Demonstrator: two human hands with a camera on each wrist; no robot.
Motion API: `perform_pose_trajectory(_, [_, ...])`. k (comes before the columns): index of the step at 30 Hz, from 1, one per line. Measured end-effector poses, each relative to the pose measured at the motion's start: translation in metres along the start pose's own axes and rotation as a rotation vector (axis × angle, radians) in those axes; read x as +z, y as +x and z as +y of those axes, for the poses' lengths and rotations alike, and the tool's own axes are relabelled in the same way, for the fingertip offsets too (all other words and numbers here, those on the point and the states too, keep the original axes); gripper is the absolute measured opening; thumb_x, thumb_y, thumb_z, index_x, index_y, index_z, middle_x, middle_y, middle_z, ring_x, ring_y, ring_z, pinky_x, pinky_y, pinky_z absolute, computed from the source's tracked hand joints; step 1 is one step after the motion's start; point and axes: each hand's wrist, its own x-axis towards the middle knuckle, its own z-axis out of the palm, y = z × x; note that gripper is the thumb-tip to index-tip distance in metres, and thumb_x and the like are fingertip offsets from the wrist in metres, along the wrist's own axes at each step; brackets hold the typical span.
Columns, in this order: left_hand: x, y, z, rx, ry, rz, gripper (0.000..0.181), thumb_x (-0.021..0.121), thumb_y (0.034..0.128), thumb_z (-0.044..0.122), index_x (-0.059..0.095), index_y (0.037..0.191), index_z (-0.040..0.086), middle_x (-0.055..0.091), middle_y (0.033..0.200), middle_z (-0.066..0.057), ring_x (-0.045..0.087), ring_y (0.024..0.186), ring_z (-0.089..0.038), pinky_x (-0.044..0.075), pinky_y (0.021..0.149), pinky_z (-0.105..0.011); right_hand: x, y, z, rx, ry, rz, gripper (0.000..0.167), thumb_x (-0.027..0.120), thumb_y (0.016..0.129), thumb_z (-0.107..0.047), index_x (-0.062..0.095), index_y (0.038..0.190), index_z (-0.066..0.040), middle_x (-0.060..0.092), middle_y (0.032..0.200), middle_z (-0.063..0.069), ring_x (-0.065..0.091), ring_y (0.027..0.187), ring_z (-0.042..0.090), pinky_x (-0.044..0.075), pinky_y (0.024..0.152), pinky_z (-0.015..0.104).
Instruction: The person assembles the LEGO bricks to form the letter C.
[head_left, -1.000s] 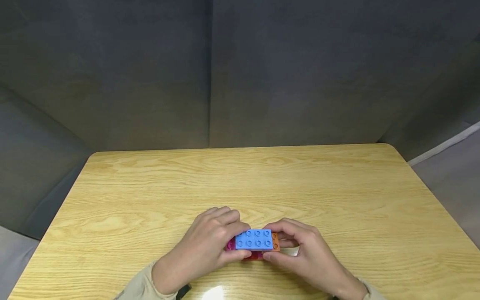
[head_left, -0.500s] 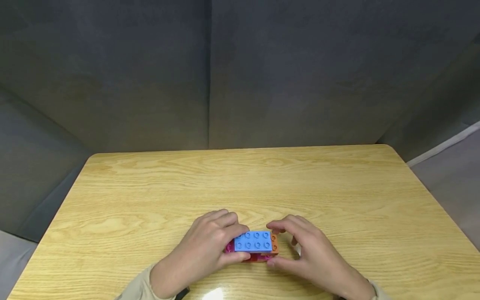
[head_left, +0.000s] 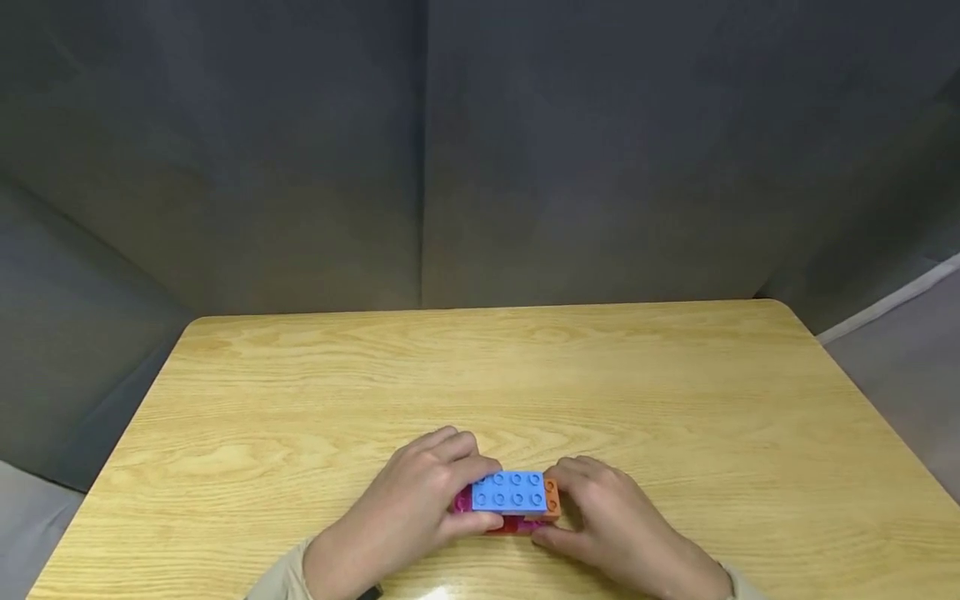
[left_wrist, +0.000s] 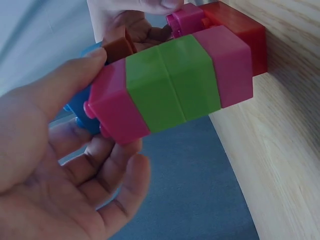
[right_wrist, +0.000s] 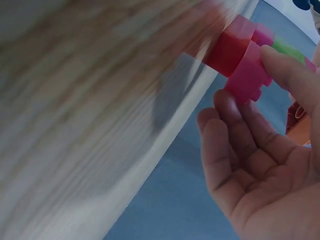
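Observation:
A stack of toy building bricks stands on the table. In the head view, a blue brick tops it, with an orange brick beneath. The left hand grips the stack's left side near the top, thumb in front. In the left wrist view its thumb lies by the upper pink brick, which sits over a green section and a lower pink brick. A red brick forms the base. Low on the right, the right hand pinches another pink brick on the red base.
The wood-grain table stretches beyond and to both sides of the hands. Dark grey curtains hang behind it and at the sides. The near table edge runs close to the stack.
The right hand has let go of the stack's upper right side, spread its fingers, then pinched the pink brick lower down. The left hand keeps its grip.

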Motion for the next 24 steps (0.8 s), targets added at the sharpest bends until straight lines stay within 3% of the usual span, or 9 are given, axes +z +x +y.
perform_pose_trajectory(9, [0.004, 0.001, 0.001, -0.137, -0.188, 0.030, 0.037, 0.098, 0.0838, 0.026, 0.084, 0.115, 0.011, 0.053, 0.105, 0.010, 0.053, 0.090, -0.006, 0.050, 0.076, -0.022, 0.000, -0.001, 0.003, 0.013, 0.069, -0.008, 0.031, 0.095, 0.086, -0.035, 0.079, 0.108, -0.019, 0.075, 0.102, -0.014, 0.069, 0.096, 0.009, 0.060, 0.086, 0.041])
perform_pose_trajectory(16, [0.006, 0.008, -0.008, -0.185, -0.275, 0.065, 0.043, 0.097, 0.0842, 0.023, 0.081, 0.121, 0.007, 0.061, 0.103, 0.007, 0.057, 0.084, -0.008, 0.052, 0.069, -0.021, -0.003, 0.002, 0.005, 0.043, 0.177, -0.010, 0.037, 0.093, 0.090, -0.033, 0.080, 0.115, -0.008, 0.071, 0.095, -0.012, 0.058, 0.079, 0.004, 0.053, 0.068, 0.027])
perform_pose_trajectory(19, [0.008, 0.012, -0.014, -0.197, -0.296, 0.116, 0.044, 0.098, 0.0821, 0.021, 0.080, 0.119, 0.006, 0.066, 0.101, 0.006, 0.059, 0.083, -0.010, 0.054, 0.069, -0.025, -0.004, 0.004, 0.006, 0.054, 0.202, 0.000, 0.032, 0.092, 0.091, -0.031, 0.080, 0.108, -0.006, 0.068, 0.088, -0.011, 0.054, 0.072, 0.004, 0.051, 0.062, 0.024])
perform_pose_trajectory(24, [0.013, 0.021, -0.021, -0.272, -0.319, 0.169, 0.040, 0.097, 0.0825, 0.020, 0.079, 0.117, 0.007, 0.067, 0.098, 0.008, 0.062, 0.087, -0.010, 0.056, 0.072, -0.028, -0.006, 0.007, 0.008, 0.062, 0.191, 0.039, 0.022, 0.091, 0.092, -0.029, 0.079, 0.095, -0.010, 0.072, 0.085, -0.010, 0.057, 0.071, 0.001, 0.053, 0.062, 0.024])
